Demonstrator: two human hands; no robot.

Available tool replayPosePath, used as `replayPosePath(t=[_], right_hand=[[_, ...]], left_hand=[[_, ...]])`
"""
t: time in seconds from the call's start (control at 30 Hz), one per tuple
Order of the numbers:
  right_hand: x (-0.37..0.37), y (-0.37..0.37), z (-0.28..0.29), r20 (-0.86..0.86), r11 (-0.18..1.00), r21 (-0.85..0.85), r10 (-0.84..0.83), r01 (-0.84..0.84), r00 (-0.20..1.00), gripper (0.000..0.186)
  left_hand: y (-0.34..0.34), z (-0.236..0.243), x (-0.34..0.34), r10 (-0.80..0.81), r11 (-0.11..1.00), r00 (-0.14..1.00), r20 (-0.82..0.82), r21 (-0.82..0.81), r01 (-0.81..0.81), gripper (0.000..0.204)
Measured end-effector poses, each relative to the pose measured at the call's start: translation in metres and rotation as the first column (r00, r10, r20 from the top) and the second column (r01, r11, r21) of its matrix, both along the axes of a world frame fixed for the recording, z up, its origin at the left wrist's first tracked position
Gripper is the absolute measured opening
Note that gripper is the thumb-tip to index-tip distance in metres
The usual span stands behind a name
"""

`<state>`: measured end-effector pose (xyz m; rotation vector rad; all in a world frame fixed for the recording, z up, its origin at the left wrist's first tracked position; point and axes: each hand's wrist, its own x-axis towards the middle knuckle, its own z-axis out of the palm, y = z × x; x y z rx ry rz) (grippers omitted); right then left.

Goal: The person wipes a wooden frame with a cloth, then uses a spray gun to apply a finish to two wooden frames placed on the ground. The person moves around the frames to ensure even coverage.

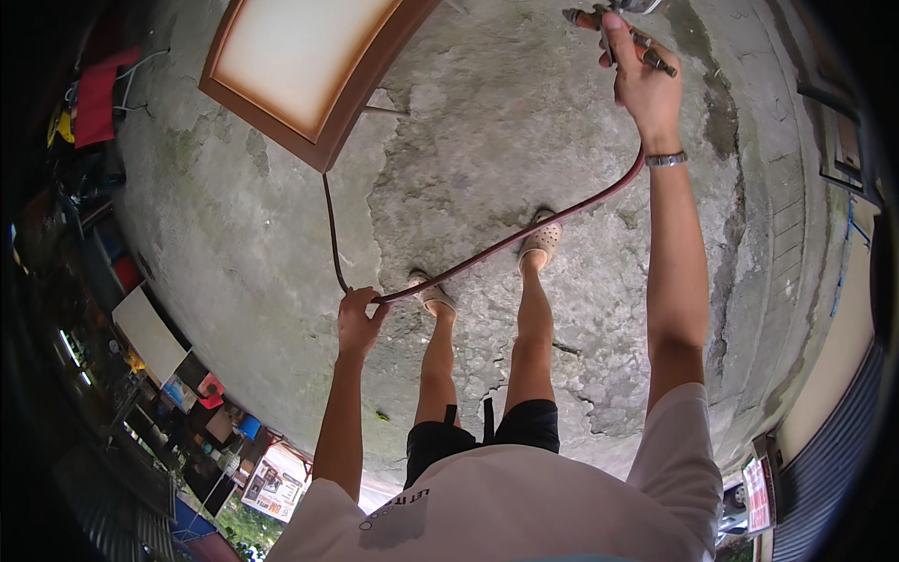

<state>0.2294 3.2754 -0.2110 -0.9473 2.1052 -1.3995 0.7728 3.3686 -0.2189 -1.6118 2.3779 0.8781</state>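
My right hand (648, 94), far forward on the right, is wrapped around a spray gun (587, 18). Its metal cup (641, 5) is cut off by the top of the picture, and a brass fitting pokes out behind my fingers. From that hand a dark red hose (510, 240) sags across in front of my legs. My left hand (359, 321), lower and left of centre, is closed around this hose, which runs on up toward the panel. At the upper left stands a pale panel (295, 61) with a brown border, darker toward its edges; the gun is apart from it.
The panel rests on thin supports (385, 105) above rough, cracked concrete (468, 122). My feet in beige clogs (541, 240) are just beyond the hose. Clutter with a red cloth (95, 101) lines the left side; a wall and corrugated metal (833, 450) lie right.
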Motion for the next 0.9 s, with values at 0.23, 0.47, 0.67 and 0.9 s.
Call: replayPosePath(t=[0.23, 0.47, 0.67, 0.9], right_hand=[[-0.064, -0.068, -0.03, 0.069, 0.964, -0.153, -0.209, 0.217, 0.976, 0.044], [0.059, -0.03, -0.046, 0.058, 0.988, -0.022, -0.151, 0.152, 0.987, 0.053], [0.187, 0.03, -0.051, 0.3, 0.999, 0.002, -0.045, 0.046, 0.953, 0.046], [0.286, 0.086, -0.056, 0.321, 0.993, 0.027, 0.101, -0.115, 0.942, 0.043]], left_hand=[[-0.023, 0.015, -0.026, 0.134, 0.991, 0.988, -0.076, -0.011, -0.135, 0.03], [-0.006, 0.004, 0.074, 0.165, 0.986, 0.986, 0.005, -0.001, -0.165, 0.033], [-0.002, 0.016, 0.175, 0.053, 0.997, 0.992, 0.112, -0.068, -0.046, 0.029], [-0.017, 0.045, 0.243, -0.016, 0.998, 0.982, 0.186, -0.049, 0.026, 0.036]])
